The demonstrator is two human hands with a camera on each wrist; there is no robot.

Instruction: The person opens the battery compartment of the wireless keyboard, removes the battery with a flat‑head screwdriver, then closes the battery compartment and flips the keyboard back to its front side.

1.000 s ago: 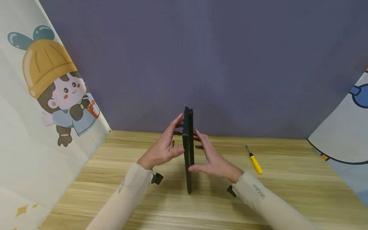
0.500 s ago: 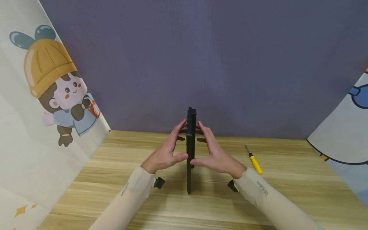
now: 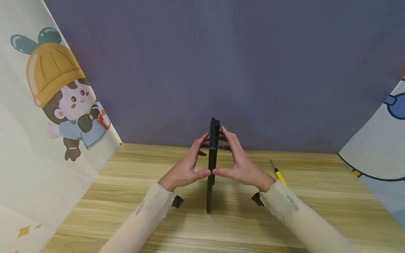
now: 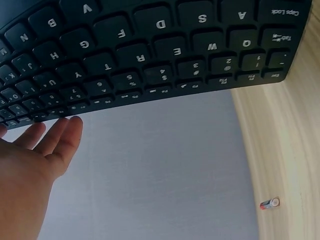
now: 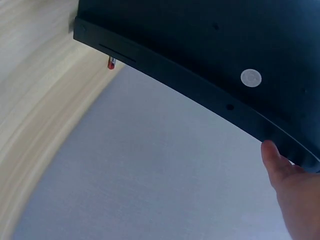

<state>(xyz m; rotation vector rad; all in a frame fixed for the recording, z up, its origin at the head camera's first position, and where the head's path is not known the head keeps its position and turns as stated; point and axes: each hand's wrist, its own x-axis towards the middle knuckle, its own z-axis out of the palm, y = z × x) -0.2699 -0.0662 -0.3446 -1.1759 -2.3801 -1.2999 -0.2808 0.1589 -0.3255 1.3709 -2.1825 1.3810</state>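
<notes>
A black keyboard (image 3: pixel 212 154) stands upright on a short end, seen edge-on in the head view. My left hand (image 3: pixel 186 168) holds it from the key side, thumb at the near long edge and fingertips toward the far one. From the back side my right hand (image 3: pixel 245 167) holds it the same way, its thumb meeting the left one. In the left wrist view the keys (image 4: pixel 160 50) show, with fingertips (image 4: pixel 72 127) at the number-row edge. The right wrist view shows the smooth back (image 5: pixel 200 30) with a round pale sticker (image 5: pixel 251 78).
A yellow-handled screwdriver (image 3: pixel 278 174) lies to the right, its handle partly covered by my right sleeve. A small battery (image 4: pixel 270 203) lies on the wooden table (image 3: pixel 133 196) near its far edge. A grey-purple panel (image 3: pixel 253 70) rises behind.
The keyboard's top has shifted right. Both hands have moved slightly right with it, and the thumbs have come level on its near edge. My right sleeve now covers part of the screwdriver.
</notes>
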